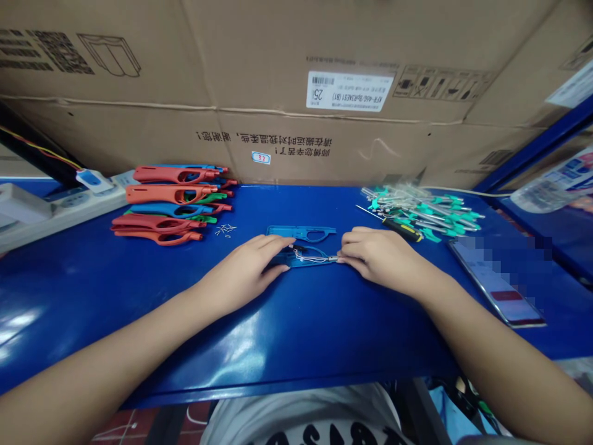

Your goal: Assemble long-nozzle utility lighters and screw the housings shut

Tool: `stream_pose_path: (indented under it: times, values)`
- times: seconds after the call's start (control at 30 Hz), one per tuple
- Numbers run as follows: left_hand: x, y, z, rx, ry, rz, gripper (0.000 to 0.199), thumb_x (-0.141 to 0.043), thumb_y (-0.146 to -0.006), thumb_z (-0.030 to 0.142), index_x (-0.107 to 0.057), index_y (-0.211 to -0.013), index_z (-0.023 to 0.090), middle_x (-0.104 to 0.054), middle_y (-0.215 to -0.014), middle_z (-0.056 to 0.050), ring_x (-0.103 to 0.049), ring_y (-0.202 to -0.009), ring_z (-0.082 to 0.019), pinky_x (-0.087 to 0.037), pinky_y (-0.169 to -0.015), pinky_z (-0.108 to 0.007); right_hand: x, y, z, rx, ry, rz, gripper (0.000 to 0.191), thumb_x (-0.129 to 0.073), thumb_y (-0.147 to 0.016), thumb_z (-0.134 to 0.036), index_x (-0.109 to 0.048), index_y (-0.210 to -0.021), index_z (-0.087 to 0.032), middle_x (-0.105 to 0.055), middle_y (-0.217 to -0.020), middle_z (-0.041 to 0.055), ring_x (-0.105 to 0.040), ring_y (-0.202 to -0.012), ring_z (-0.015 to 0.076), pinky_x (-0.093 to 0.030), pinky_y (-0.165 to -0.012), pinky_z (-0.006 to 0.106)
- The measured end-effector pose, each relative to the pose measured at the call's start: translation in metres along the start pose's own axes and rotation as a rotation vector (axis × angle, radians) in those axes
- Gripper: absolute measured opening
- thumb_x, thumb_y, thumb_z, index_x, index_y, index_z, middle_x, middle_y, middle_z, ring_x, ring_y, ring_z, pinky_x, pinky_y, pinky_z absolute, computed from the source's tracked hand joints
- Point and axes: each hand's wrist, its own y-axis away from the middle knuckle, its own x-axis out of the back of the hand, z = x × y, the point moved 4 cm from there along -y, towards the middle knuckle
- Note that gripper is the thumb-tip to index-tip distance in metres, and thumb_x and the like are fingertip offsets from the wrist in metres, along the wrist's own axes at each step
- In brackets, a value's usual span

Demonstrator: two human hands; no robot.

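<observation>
My left hand (248,266) grips the rear of a blue lighter casing half (308,261) between thumb and fingers. The casing lies open side up on the blue table, with thin white wires (309,254) and a small black part (299,248) inside. My right hand (382,256) pinches the narrow front end, where a small metallic piece (332,258) shows; its fingertips hide what exactly they hold. Just behind lies a second blue casing half (301,233), apart from my right hand, its rear close to my left fingers.
Red, orange, blue and green lighter casings (171,194) are stacked at left, beside small screws (225,230) and a power strip (69,204). At right are metal rods with green parts (426,210), a screwdriver (403,228), and a phone (498,281). Cardboard (278,74) stands behind.
</observation>
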Motion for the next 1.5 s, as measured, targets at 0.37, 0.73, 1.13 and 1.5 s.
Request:
stream_pose_path:
  times: [0.37, 0.73, 1.13, 1.5]
  values:
    - [-0.001, -0.002, 0.0, -0.018, -0.037, 0.003, 0.045, -0.066, -0.093, 0.022, -0.056, -0.137, 0.016, -0.066, -0.132, -0.012, -0.062, -0.121, -0.027, -0.051, -0.105, -0.044, 0.003, -0.004, -0.02, -0.086, 0.112, -0.214, 0.021, -0.052, -0.091, -0.005, -0.066, -0.079, -0.015, -0.066, -0.09, 0.0109, -0.06, -0.074, 0.0199, -0.029, -0.056, 0.032]
    - [-0.001, -0.001, 0.005, -0.055, -0.051, 0.001, 0.037, -0.064, -0.095, 0.019, -0.059, -0.132, 0.016, -0.066, -0.126, -0.01, -0.062, -0.113, -0.025, -0.053, -0.1, -0.043, -0.003, -0.003, -0.016, -0.125, -0.248, 0.061, 0.023, -0.058, -0.097, -0.034, -0.061, -0.116, -0.022, -0.065, -0.117, 0.0061, -0.066, -0.093, 0.0205, -0.047, -0.072, 0.03]
    - [-0.002, 0.001, 0.007, -0.085, -0.062, -0.002, 0.033, -0.059, -0.097, 0.019, -0.06, -0.13, 0.018, -0.065, -0.123, -0.009, -0.061, -0.11, -0.025, -0.054, -0.097, -0.044, -0.016, -0.008, -0.008, -0.16, -0.479, 0.129, 0.002, -0.058, -0.095, -0.022, -0.06, -0.096, -0.021, -0.063, -0.102, 0.0019, -0.055, -0.072, 0.0122, -0.04, -0.066, 0.026]
    - [-0.004, 0.003, 0.008, -0.128, -0.096, 0.06, 0.031, -0.059, -0.097, 0.02, -0.061, -0.128, 0.017, -0.067, -0.12, -0.01, -0.065, -0.107, -0.024, -0.058, -0.093, -0.041, -0.015, -0.008, -0.009, -0.102, -0.492, 0.077, 0.007, -0.061, -0.093, -0.028, -0.058, -0.092, -0.022, -0.061, -0.101, 0.0001, -0.058, -0.082, 0.0133, -0.04, -0.07, 0.026]
